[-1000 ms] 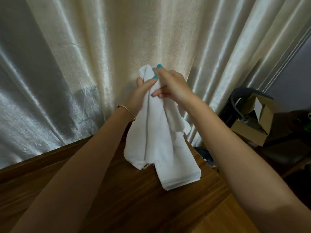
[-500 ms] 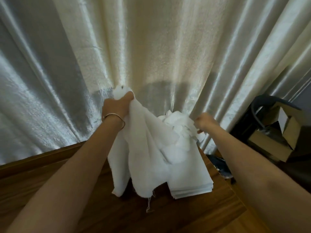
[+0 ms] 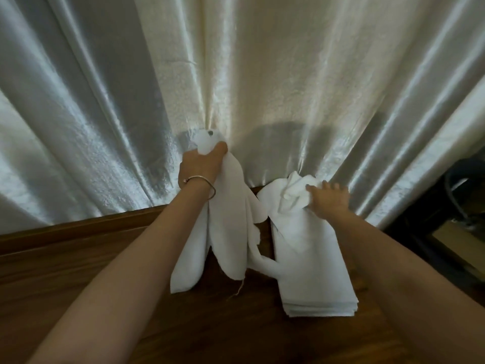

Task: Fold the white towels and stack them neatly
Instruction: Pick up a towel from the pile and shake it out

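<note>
A pale satin curtain (image 3: 262, 74) hangs behind a wooden table (image 3: 78, 258); perhaps a dark chair (image 3: 462, 190) stands right.

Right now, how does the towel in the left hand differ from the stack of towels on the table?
The towel hangs unfolded and loose from the left hand, lifted by one bunched end; the stack lies flat on the table, folded with layered edges showing. The towel is a single piece with a trailing thread; the stack holds several, with a crumpled cloth on top under the right hand. Both are white.
</note>
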